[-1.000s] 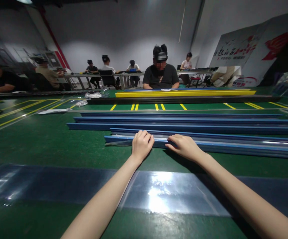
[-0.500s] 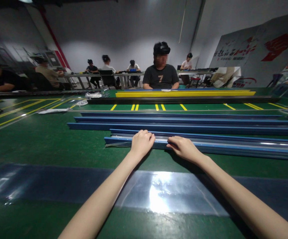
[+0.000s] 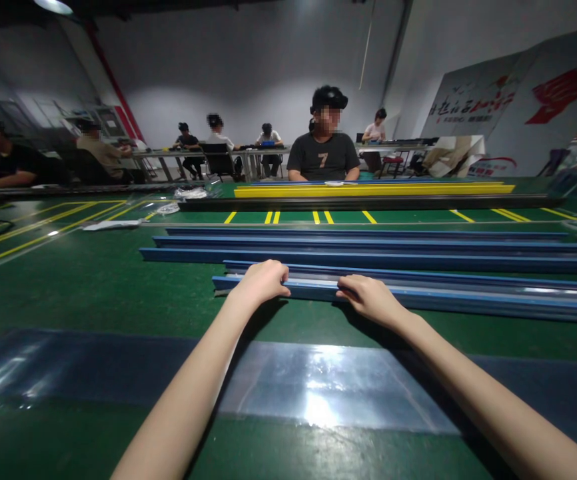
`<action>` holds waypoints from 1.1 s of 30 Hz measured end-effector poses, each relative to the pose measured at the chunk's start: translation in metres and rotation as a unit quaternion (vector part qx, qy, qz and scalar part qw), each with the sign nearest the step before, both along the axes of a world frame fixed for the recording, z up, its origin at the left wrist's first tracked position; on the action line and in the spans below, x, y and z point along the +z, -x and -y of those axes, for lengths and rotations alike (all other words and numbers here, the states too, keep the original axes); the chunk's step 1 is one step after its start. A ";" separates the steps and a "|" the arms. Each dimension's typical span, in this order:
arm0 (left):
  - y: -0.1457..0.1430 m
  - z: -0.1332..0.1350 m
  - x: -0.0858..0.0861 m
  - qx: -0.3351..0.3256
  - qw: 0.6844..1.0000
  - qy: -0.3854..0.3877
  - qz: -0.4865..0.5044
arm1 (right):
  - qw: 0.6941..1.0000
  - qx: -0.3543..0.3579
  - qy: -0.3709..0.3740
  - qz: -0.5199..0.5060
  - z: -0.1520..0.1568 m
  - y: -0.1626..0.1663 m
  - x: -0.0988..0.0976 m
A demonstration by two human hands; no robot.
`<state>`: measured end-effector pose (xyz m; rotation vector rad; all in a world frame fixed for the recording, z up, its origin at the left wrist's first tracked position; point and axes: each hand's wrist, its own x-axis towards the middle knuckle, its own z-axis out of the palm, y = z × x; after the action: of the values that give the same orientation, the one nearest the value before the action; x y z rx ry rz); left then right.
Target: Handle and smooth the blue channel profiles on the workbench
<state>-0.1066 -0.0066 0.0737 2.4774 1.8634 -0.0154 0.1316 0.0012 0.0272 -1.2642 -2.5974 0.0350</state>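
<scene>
A long blue channel profile (image 3: 313, 291) lies across the green table with its open side up, and pale clear material shows inside it. Toward its left end, my left hand (image 3: 267, 279) is closed over the near edge, thumb in front and fingers bent inside. My right hand (image 3: 367, 293) pinches the same near edge farther right, fingertips curled over it. Between the two hands a short stretch of the channel is bare. Close to me, under both forearms, a wide strip of clear film (image 3: 288, 380) lies flat and shiny.
Several more blue channels (image 3: 248, 255) lie parallel just beyond. Past them are a black profile (image 3: 338, 203) and a yellow profile (image 3: 368, 191). Crumpled plastic (image 3: 191, 193) rests at the back left. A person (image 3: 323, 157) sits opposite; others sit at tables behind.
My left hand has slid left along the channel, widening the gap between my hands. My right hand stays nearly in place. The person opposite has turned their head.
</scene>
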 end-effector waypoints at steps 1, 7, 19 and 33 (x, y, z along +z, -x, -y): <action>0.003 0.000 0.001 0.014 1.000 0.003 -0.016 | 1.000 0.000 0.001 -0.001 0.000 0.000 0.000; 0.014 -0.003 0.002 0.032 0.999 0.011 -0.028 | 1.000 -0.009 0.017 -0.002 0.002 0.001 0.003; 0.016 0.001 0.009 0.017 0.999 0.050 -0.011 | 0.998 0.000 0.031 0.051 0.008 0.004 0.016; 0.037 -0.003 0.008 0.043 0.995 0.086 -0.002 | 0.998 0.018 0.011 0.054 0.010 0.050 0.022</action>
<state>-0.1436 -0.0037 0.0821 2.2852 1.8812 -0.1689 0.0819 -0.0091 0.0497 -1.2615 -2.7187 0.0022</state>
